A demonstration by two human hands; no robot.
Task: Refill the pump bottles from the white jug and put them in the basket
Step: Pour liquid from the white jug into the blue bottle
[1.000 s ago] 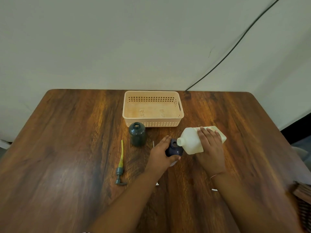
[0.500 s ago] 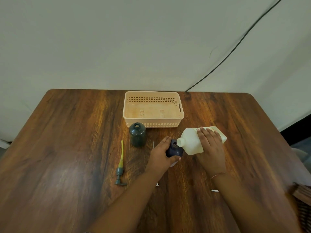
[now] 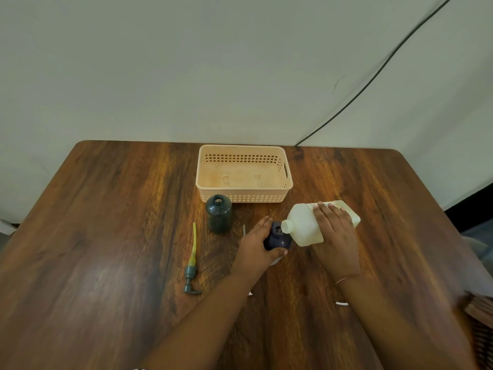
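**Pouring from jug to bottle: steady and slow**

Left hand (image 3: 253, 249) wrapped around the dark blue pump bottle (image 3: 277, 239), holding it upright on the table (image 3: 106, 236). Right hand (image 3: 333, 236) closed over the white jug (image 3: 304, 225), tipped on its side, spout right at the bottle's open mouth. Best kept that way: spout touching or just above the mouth, tilt raised only gradually, bottle held firm against the push of the jug. Narrow mouth, so likely to spill with any quick tip. Liquid level inside the dark bottle not visible; worth pausing to check.

Just beyond the left hand, a second dark green bottle (image 3: 218, 213), open and uncapped. Beside that hand on the outer side, a pump head (image 3: 192, 263) with its yellowish tube, lying flat. Further out from both hands, the peach basket (image 3: 244, 200), with no bottles in it yet.
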